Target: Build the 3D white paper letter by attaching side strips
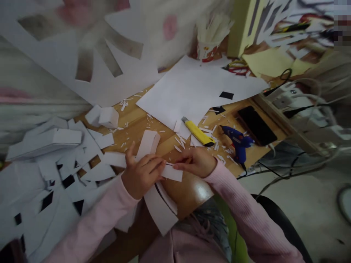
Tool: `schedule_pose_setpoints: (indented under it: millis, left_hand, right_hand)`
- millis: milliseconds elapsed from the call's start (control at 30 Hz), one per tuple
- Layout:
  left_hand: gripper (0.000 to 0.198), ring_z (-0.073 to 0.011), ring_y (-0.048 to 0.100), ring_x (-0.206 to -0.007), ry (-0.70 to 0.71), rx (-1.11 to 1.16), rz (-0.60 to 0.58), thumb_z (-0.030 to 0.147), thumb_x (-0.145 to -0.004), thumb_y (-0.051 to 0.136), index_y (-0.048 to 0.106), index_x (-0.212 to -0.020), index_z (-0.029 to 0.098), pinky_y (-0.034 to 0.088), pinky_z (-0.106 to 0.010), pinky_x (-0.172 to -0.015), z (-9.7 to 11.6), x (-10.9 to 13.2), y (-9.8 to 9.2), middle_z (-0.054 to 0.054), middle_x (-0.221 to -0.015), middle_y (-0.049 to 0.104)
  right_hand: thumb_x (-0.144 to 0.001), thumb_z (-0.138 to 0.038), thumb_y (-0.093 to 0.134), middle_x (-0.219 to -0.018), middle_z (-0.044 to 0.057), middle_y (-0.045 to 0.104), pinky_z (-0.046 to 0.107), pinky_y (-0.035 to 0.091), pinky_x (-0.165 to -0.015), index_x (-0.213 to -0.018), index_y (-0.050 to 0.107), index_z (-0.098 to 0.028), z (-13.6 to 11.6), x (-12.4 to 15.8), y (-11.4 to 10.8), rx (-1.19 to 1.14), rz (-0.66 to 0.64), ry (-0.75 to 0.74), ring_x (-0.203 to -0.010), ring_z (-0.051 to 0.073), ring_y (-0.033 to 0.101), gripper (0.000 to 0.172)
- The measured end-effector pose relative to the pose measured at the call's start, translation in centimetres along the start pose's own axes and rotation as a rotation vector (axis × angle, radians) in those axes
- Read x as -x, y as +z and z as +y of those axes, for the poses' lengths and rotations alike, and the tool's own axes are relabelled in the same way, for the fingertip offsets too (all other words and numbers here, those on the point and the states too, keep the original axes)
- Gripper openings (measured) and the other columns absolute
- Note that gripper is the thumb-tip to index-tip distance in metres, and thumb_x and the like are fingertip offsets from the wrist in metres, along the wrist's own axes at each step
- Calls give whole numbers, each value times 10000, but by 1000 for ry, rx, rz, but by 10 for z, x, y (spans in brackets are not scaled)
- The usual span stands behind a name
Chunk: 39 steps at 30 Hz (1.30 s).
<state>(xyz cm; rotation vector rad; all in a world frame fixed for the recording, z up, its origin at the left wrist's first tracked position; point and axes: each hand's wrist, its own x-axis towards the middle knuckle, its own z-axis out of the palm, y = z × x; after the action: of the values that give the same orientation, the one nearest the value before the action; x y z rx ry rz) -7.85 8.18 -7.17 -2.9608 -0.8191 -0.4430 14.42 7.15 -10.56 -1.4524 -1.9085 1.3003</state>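
Curved white strips [160, 208] hang over the desk [192, 191] edge, nearest the body, below and left of the yellow knife [197, 133]. Just above them is a white paper piece [172, 173], held flat over the desk between both hands, below-left of the knife.

Left hand [141, 175]: palm down, fingers curled, grip closed on the piece's left end, thumb sticking up. Right hand [196, 162]: thumb and forefinger pinched narrow on the piece's top right edge, wrist bent inward, directly below the knife. Pink sleeves on both arms.

A folded white card [148, 143] lies left of the knife, touching the left hand's fingers. A pile of cut white scraps [55, 164] crowds the desk far left of the knife. Small paper slivers lie all round the knife.

A blue glue gun [237, 140] lies just right of the knife, with a black phone [256, 125] further right. Small white boxes [105, 117] sit well left of the knife. A large white sheet [192, 91] lies behind the knife, touching its tip. A paper cup [207, 49] of white sticks stands beyond the sheet, blurred.
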Motion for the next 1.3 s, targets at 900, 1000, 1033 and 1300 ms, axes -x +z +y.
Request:
schedule_pose_setpoints:
  millis: [900, 1000, 1033, 1300]
  left_hand:
    - [934, -359, 170, -1452, -789, 11, -198, 129, -635, 636, 219, -1465, 27, 135, -626, -1143, 77, 40, 15, -253, -1556, 156]
    - [879, -351, 140, -1458, -775, -10, -209, 84, -681, 568, 194, -1474, 18, 130, -599, -1155, 77, 39, 19, -249, -1561, 117]
    - [858, -355, 140, -1457, -778, -21, -215, 71, -696, 551, 199, -1478, 35, 134, -604, -1151, 77, 38, 21, -244, -1562, 112]
    - [777, -336, 152, -1458, -815, -49, -166, 13, -770, 458, 212, -1494, 148, 132, -630, -1132, 74, 36, 39, -204, -1571, 139]
  right_hand:
    - [-881, -210, 407, -801, 146, 683, 321, 304, -586, -968, 604, -114, -38, 45, 36, 981, -300, -286, -668, 226, 597, 236]
    - [-911, -237, 368, -753, 135, 684, 315, 299, -576, -941, 611, -119, -41, 42, 32, 990, -341, -312, -624, 209, 584, 271]
    - [-924, -248, 352, -745, 126, 684, 311, 301, -577, -930, 612, -127, -41, 41, 30, 985, -353, -321, -617, 201, 581, 287]
    - [-895, -274, 398, -616, 50, 612, 294, 295, -536, -731, 546, -183, -44, 28, 22, 859, -383, -391, -518, 150, 505, 239]
